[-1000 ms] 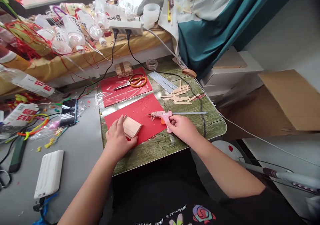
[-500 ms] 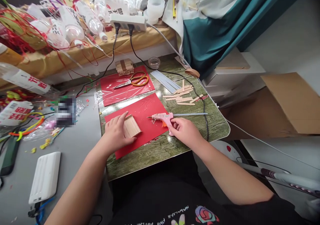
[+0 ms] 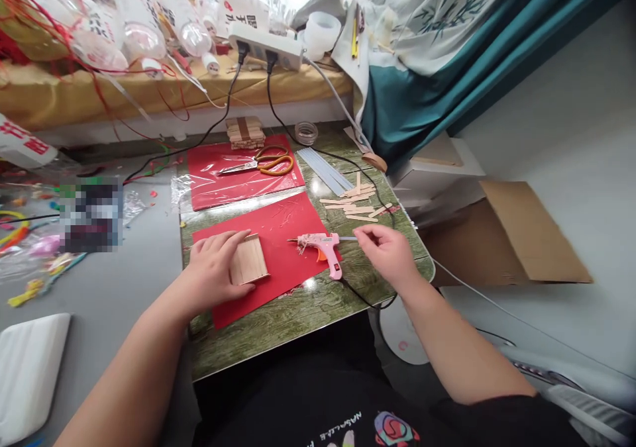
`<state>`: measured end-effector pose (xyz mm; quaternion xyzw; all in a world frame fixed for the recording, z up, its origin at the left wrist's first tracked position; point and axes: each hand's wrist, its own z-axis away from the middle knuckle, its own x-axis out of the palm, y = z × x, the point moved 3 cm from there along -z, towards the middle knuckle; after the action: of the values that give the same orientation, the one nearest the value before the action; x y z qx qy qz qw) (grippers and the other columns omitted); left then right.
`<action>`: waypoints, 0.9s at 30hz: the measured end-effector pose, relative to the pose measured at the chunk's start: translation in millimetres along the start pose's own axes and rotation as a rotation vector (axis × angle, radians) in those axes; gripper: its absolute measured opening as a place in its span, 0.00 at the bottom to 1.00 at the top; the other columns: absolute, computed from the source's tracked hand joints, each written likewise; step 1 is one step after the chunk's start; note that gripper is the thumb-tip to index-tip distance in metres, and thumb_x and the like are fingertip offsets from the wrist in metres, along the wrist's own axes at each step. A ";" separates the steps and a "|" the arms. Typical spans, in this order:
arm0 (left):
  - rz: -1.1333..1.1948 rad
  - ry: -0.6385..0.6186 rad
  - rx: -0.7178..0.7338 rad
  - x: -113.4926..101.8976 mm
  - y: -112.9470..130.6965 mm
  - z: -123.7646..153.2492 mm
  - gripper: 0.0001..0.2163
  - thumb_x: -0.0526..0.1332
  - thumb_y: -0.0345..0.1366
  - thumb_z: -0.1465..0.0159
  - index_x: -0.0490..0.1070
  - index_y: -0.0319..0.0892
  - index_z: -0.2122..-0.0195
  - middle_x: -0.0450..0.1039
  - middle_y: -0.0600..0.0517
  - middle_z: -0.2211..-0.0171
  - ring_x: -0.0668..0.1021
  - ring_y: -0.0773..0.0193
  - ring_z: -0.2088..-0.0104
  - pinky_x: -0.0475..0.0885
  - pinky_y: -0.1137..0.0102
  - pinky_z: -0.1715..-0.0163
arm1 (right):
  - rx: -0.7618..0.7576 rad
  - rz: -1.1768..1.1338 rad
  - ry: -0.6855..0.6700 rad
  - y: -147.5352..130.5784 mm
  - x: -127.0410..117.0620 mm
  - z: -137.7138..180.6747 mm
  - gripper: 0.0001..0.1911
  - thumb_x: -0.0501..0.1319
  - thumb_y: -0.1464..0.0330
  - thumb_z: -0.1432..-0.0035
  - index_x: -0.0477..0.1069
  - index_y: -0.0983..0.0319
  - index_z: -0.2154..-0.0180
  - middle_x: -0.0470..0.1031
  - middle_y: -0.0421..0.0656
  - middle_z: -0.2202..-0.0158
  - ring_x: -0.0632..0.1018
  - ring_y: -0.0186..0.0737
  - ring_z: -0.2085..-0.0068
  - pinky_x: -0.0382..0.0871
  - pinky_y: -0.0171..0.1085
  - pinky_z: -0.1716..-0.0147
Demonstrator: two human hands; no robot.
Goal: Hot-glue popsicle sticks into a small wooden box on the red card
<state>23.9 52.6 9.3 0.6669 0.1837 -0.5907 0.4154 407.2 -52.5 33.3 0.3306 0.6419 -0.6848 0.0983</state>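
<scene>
My left hand point(image 3: 213, 268) is curled round the left side of a small panel of wooden craft sticks point(image 3: 254, 260), thumb at its near edge and fingers at its far edge. The panel rests on a red sheet point(image 3: 285, 222). A pink hot glue gun point(image 3: 318, 240) with an orange trigger lies on its side, its nozzle pointing left toward the panel. Behind the gun, my right hand point(image 3: 390, 255) pinches the pale glue stick point(image 3: 350, 239) that sticks out of its rear end. Most of that stick is hidden by my fingers.
Yellow-handled scissors point(image 3: 268, 162) lie on a plastic-wrapped red pack point(image 3: 209, 189). Bundled craft sticks point(image 3: 245, 133), spare glue sticks point(image 3: 325, 170) and loose craft sticks point(image 3: 350, 203) are on the far side. A black cord point(image 3: 368, 299) loops from the gun near the table edge.
My right hand has let go of the glue gun's handle and moved back to the glue stick. My left hand stays on the panel. The camera view has shifted.
</scene>
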 end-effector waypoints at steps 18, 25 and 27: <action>0.027 0.046 0.074 -0.1 0.6 0.2 0.45 0.69 0.56 0.44 0.57 0.49 0.27 0.71 0.40 0.36 0.70 0.36 0.36 0.55 0.45 0.34 | 0.023 0.625 -0.353 28.3 -9.2 -105.4 0.09 0.73 0.71 0.49 0.78 0.59 0.78 0.76 0.41 0.78 0.71 0.39 0.75 0.61 0.41 0.70; 0.046 0.043 0.108 -4.8 0.1 7.3 0.43 0.68 0.53 0.43 0.56 0.51 0.27 0.69 0.42 0.34 0.69 0.37 0.35 0.53 0.45 0.33 | -0.040 0.285 -0.214 -42.5 11.2 -51.7 0.06 0.64 0.64 0.37 0.76 0.58 0.58 0.79 0.43 0.65 0.77 0.42 0.66 0.69 0.40 0.66; 0.048 -0.004 0.110 -4.7 -7.5 11.6 0.46 0.68 0.51 0.44 0.54 0.50 0.25 0.68 0.42 0.33 0.69 0.38 0.35 0.54 0.46 0.33 | -0.026 -0.098 -0.310 -66.9 42.2 -17.4 0.18 0.64 0.63 0.36 0.72 0.55 0.45 0.78 0.41 0.62 0.78 0.42 0.66 0.72 0.39 0.68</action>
<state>9.9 49.3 11.7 0.6920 0.1340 -0.5908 0.3927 343.3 -13.4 64.1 0.1878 0.6432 -0.7233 0.1669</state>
